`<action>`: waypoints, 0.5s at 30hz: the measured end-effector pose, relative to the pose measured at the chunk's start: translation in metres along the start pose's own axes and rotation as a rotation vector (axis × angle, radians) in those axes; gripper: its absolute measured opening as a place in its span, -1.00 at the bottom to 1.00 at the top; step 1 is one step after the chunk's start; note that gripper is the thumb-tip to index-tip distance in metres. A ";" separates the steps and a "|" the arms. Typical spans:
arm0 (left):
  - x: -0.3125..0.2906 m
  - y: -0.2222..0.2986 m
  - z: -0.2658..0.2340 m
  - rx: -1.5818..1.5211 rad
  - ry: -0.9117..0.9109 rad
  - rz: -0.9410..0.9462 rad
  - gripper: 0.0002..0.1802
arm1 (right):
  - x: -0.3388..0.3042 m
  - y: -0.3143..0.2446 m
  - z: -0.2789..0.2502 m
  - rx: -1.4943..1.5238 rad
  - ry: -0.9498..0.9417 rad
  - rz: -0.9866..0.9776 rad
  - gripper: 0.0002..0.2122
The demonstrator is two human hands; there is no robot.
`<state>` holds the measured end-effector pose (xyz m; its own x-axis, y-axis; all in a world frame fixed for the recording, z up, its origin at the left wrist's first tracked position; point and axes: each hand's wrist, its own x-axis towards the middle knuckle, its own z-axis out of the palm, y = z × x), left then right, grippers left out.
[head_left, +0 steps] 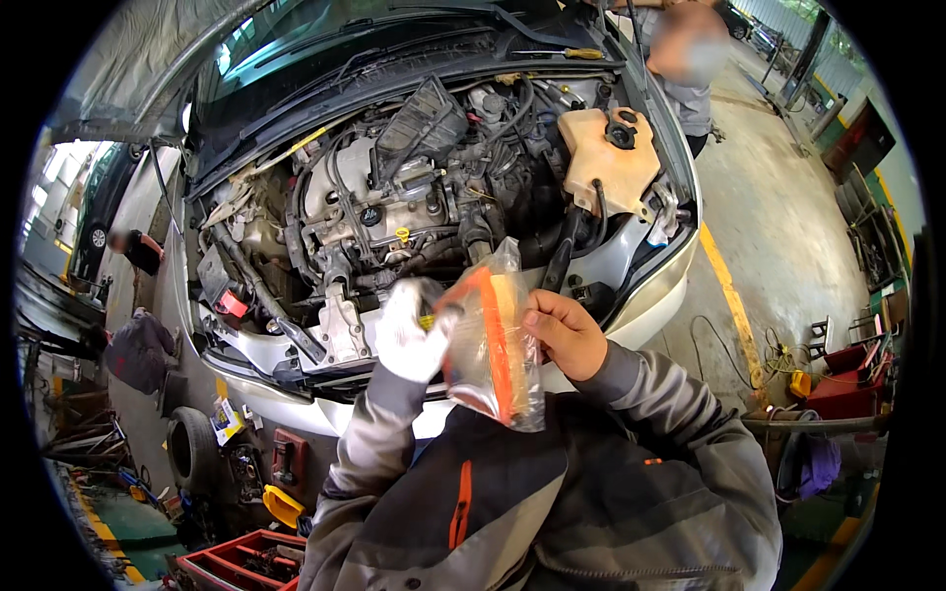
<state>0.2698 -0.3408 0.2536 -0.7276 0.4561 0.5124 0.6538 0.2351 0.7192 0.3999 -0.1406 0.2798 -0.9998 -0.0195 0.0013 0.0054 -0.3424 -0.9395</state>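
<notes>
In front of my chest is a clear plastic bag around a flat part with an orange rim and a pale yellowish side, which looks like an engine air filter. My right hand, bare, pinches the bag's right edge between thumb and fingers. On the other side my left hand, in a white glove, is closed at the bag's left edge; motion blurs its fingertips. Beyond both hands lies the open engine bay, with the engine and a black ribbed plastic housing.
A tan fluid tank sits at the bay's right. Near the windshield lies a yellow-handled screwdriver. Another person stands beyond the car's right side. A tyre and a red tool tray are at lower left.
</notes>
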 end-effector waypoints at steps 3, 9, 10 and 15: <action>-0.015 0.048 -0.005 -0.057 -0.348 -0.043 -0.60 | 0.006 -0.003 -0.004 -0.097 -0.067 0.006 -0.82; -0.010 0.066 -0.015 0.127 -0.232 0.200 -0.38 | 0.021 -0.019 0.004 -0.246 -0.201 -0.095 -0.81; -0.012 0.065 -0.015 0.113 -0.262 0.207 -0.45 | 0.023 -0.023 0.004 -0.263 -0.201 -0.059 -0.81; -0.016 0.059 -0.002 0.230 -0.222 0.132 -0.60 | 0.033 -0.015 0.002 -0.390 -0.235 -0.024 -0.83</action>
<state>0.3197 -0.3361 0.2886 -0.5871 0.6655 0.4609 0.7875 0.3377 0.5155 0.3668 -0.1382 0.2942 -0.9679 -0.2441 0.0603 -0.0706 0.0336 -0.9969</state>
